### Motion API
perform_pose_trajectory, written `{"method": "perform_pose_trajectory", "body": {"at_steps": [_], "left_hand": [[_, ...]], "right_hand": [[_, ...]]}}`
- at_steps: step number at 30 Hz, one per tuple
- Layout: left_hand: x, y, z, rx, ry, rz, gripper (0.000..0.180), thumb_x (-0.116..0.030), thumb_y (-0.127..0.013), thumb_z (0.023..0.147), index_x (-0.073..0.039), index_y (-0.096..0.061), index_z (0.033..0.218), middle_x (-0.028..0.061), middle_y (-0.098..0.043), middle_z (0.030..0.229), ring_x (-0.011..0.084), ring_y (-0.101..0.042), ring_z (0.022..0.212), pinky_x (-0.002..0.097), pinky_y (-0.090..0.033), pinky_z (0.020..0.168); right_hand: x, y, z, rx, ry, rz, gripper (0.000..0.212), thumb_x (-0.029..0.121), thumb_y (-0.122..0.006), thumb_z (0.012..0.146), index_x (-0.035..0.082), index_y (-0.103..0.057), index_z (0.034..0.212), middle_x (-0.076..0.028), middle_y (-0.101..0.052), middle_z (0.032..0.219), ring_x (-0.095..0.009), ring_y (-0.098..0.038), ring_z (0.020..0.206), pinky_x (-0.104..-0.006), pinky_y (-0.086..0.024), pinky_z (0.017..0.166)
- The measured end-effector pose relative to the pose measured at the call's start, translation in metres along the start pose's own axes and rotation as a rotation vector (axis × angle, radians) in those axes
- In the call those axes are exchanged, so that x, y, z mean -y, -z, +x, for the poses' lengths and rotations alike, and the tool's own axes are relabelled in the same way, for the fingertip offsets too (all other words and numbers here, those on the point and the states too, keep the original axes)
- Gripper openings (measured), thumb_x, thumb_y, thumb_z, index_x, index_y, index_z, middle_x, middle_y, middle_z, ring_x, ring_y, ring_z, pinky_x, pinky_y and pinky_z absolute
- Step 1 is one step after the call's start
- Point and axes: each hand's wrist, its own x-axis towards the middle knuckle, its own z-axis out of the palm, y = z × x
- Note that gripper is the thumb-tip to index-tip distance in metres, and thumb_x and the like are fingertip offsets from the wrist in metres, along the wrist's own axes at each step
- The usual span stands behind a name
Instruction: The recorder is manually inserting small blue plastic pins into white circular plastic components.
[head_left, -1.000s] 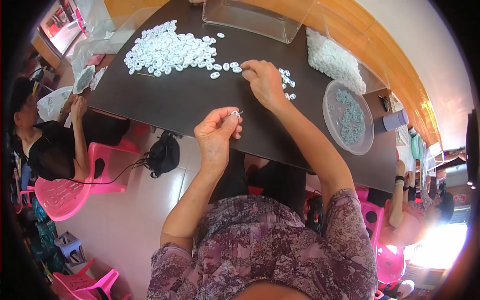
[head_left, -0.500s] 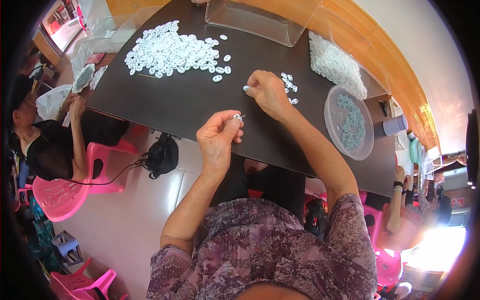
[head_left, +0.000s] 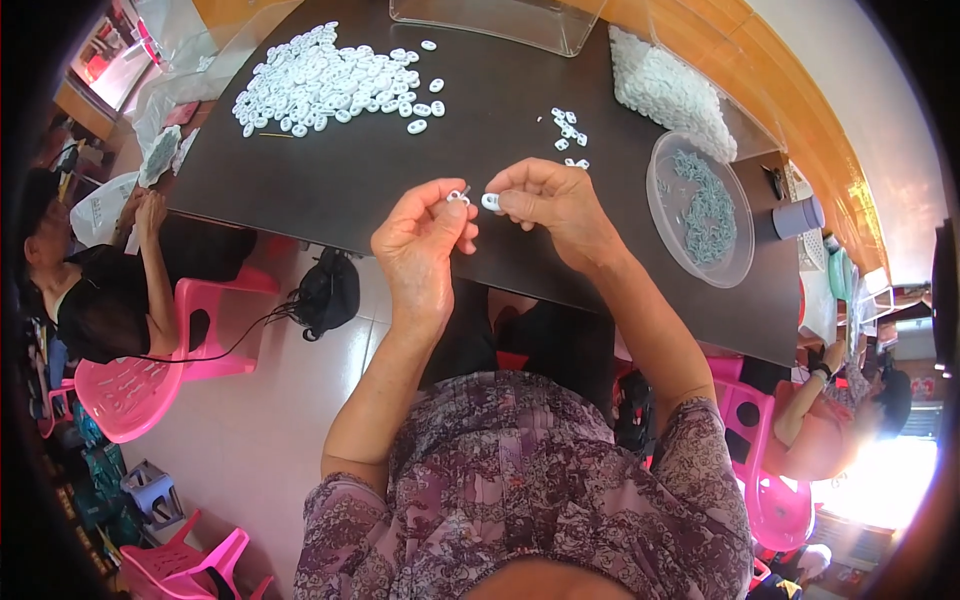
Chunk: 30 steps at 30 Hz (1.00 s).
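Observation:
My left hand [head_left: 420,235] pinches a small white plastic piece [head_left: 458,197], from which a thin greyish pin or screw end sticks out. Close beside it, my right hand [head_left: 555,210] grips a white oval piece [head_left: 491,202] with dark holes between thumb and fingers. The two pieces are a small gap apart, above the near part of the dark table [head_left: 330,185]. A large heap of similar white oval pieces [head_left: 330,85] lies at the far left. Beyond my right hand sits a small group of white pieces [head_left: 565,130].
A round clear tray [head_left: 738,262] at the right holds grey-green small parts [head_left: 705,225]. Behind it lies a bag of white pieces [head_left: 668,92], and a clear bin [head_left: 490,25] stands at the back. A purple-grey cup [head_left: 798,216] is far right. Other people sit left and right.
My right hand has moved back toward my left hand, bringing the white oval piece from the tabletop. My left hand has shifted slightly left and up, still holding its piece.

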Motion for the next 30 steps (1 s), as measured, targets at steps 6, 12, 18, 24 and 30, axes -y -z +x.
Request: {"method": "perform_pose_trajectory", "body": {"at_steps": [6,12,18,24,30], "left_hand": [[0.006,-0.003,-0.004,0.023,-0.057,0.060,0.014,0.000,-0.057,0.085,0.004,-0.061,0.098,0.0062,-0.061,0.077,0.0081,-0.055,0.061,0.0191,-0.045,0.052],[0.013,-0.006,-0.012,0.015,0.025,0.034,0.014,0.000,-0.057,0.085,0.003,-0.061,0.097,0.0057,-0.061,0.076,0.0080,-0.055,0.061,0.0186,-0.044,0.051],[0.008,-0.004,-0.010,0.096,0.117,-0.010,0.014,0.001,-0.057,0.084,0.005,-0.060,0.096,0.0078,-0.062,0.077,0.0099,-0.056,0.060,0.0207,-0.046,0.052],[0.016,-0.004,-0.015,0.061,0.109,-0.098,0.013,0.001,-0.056,0.085,0.007,-0.058,0.096,0.0116,-0.063,0.080,0.0138,-0.057,0.061,0.0245,-0.048,0.054],[0.022,-0.010,-0.023,0.027,0.064,-0.154,0.014,0.000,-0.058,0.085,0.007,-0.057,0.097,0.0119,-0.062,0.080,0.0146,-0.058,0.062,0.0255,-0.048,0.055]], "right_hand": [[-0.003,-0.002,-0.009,-0.002,-0.014,-0.047,0.014,0.007,-0.063,0.079,0.000,-0.063,0.091,-0.001,-0.061,0.075,-0.005,-0.051,0.064,-0.0178,-0.039,0.055],[-0.007,-0.015,-0.019,-0.110,0.016,0.006,0.013,0.007,-0.061,0.081,-0.001,-0.062,0.092,-0.002,-0.062,0.079,-0.006,-0.055,0.070,-0.0184,-0.040,0.058],[-0.006,-0.010,-0.020,-0.116,0.150,-0.104,0.013,0.002,-0.058,0.081,-0.001,-0.062,0.093,-0.003,-0.063,0.080,-0.006,-0.055,0.071,-0.0185,-0.041,0.059],[-0.006,-0.019,-0.023,-0.160,0.027,0.114,0.014,0.002,-0.057,0.083,-0.002,-0.060,0.095,-0.004,-0.063,0.080,-0.007,-0.056,0.067,-0.0181,-0.042,0.058],[-0.011,-0.030,-0.028,-0.234,-0.004,0.397,0.013,0.001,-0.056,0.083,-0.003,-0.059,0.095,-0.006,-0.062,0.078,-0.008,-0.055,0.064,-0.0180,-0.043,0.057]]}}
